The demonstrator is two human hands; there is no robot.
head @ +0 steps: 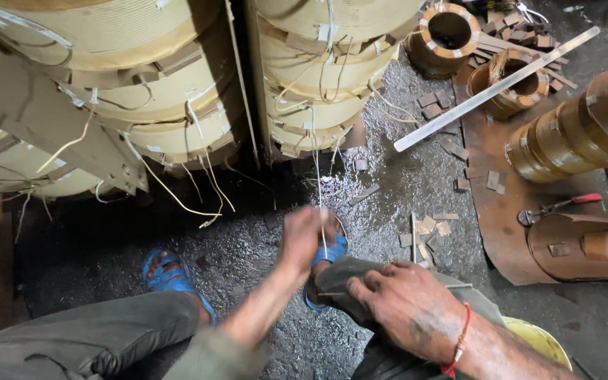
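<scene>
**Tape lead at the coil stack, seen from the head camera**

Head view. I sat on the gritty floor [388,176] in front of the big wound coils [177,84], feet in blue sandals [167,271]. My left hand [302,236] was raised and blurred, closed round a thin white tape strand [316,162] that ran up to the right-hand coil stack [318,63]. My right hand [406,302], red thread at the wrist, rested on my knee with the fingers curled; a thin piece seemed pinched there, but I could not tell what.

Step, as I judged it: drawing the strand taut off the winding. The next move would call for steady tension and a clean grip lower on the strand.

Around me: small pressboard scraps [427,229], a long flat metal bar [494,88], red-handled pliers [557,207], brown wound cylinders [578,134].

Hard to read: the left-hand fingers were smeared by motion, the strand's upper end was lost among other loose leads, and the coil tops were cut off.
</scene>
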